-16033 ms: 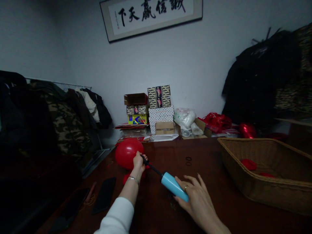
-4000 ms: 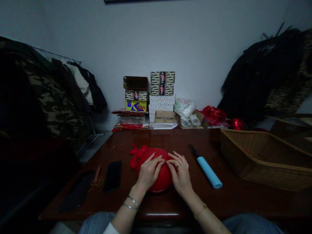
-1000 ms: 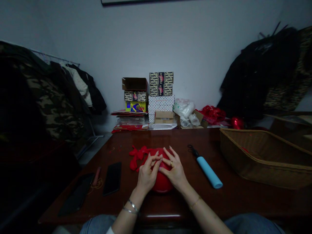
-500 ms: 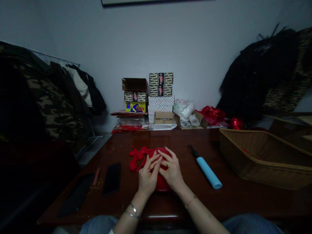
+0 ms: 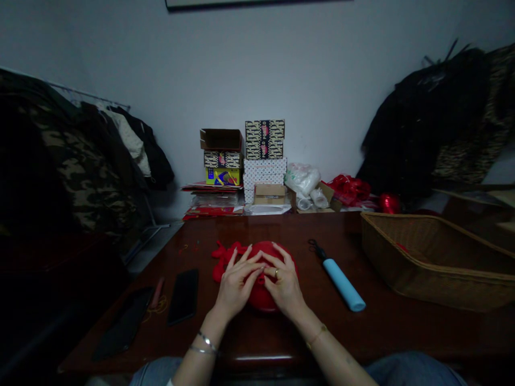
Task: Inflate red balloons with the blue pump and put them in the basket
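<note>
A round, inflated red balloon [image 5: 264,301] rests on the table in front of me, its neck turned up towards me. My left hand [image 5: 238,279] pinches at the neck with thumb and index finger, the other fingers stretched over the balloon's far left side. From the right, my right hand [image 5: 282,279], with a ring on one finger, closes thumb and index finger on the same neck. The fingertips of both hands meet there and partly hide it. Limp red balloons [image 5: 220,266] lie in a heap just left of the balloon.
A light blue hand pump [image 5: 344,285] lies to the right, before a wicker basket [image 5: 434,289]. On the left are a black phone [image 5: 183,297], a dark tablet-like slab [image 5: 124,324] and a reddish stick [image 5: 157,292] with thin bands. Boxes [image 5: 264,139] are stacked beyond the table [image 5: 322,230].
My left hand has shifted left and opened its outer fingers away from the neck, so more of the balloon shows. My right hand stays nearly in place.
</note>
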Motion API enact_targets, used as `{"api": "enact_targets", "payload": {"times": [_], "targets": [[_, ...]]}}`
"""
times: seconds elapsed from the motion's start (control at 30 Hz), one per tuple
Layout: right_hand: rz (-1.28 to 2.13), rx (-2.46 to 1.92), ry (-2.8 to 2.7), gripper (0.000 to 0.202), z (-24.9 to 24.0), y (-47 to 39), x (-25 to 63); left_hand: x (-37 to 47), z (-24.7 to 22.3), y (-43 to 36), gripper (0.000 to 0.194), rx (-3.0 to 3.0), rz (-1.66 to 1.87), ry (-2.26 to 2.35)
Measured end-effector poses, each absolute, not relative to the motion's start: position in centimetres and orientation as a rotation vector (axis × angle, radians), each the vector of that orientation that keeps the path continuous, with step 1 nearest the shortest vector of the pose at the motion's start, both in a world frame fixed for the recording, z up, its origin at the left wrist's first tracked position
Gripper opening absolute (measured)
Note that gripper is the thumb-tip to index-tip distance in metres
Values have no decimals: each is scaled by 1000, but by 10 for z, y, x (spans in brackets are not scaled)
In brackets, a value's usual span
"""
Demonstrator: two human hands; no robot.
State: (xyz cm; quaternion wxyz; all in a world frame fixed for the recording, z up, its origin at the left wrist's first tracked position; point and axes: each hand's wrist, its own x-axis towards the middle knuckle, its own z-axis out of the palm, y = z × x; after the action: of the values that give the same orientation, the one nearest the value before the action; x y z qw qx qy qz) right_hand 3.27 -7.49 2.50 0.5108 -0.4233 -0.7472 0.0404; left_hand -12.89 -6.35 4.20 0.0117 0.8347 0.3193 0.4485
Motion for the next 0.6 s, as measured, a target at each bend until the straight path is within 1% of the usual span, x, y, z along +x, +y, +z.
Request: {"api": "enact_targets", "payload": {"times": [0.13,0.3,0.6], "targets": [[82,-1036,-1800,26,27,-76,34,-133,47,-64,27,2787,1289,968],[36,-1056,-1826,24,27,-76,34,-138,49,-61,30,2942,1287,904],[-3,-1121,-1864,18,31,-79,35,-144,49,-59,33,3050,1243,868]]}}
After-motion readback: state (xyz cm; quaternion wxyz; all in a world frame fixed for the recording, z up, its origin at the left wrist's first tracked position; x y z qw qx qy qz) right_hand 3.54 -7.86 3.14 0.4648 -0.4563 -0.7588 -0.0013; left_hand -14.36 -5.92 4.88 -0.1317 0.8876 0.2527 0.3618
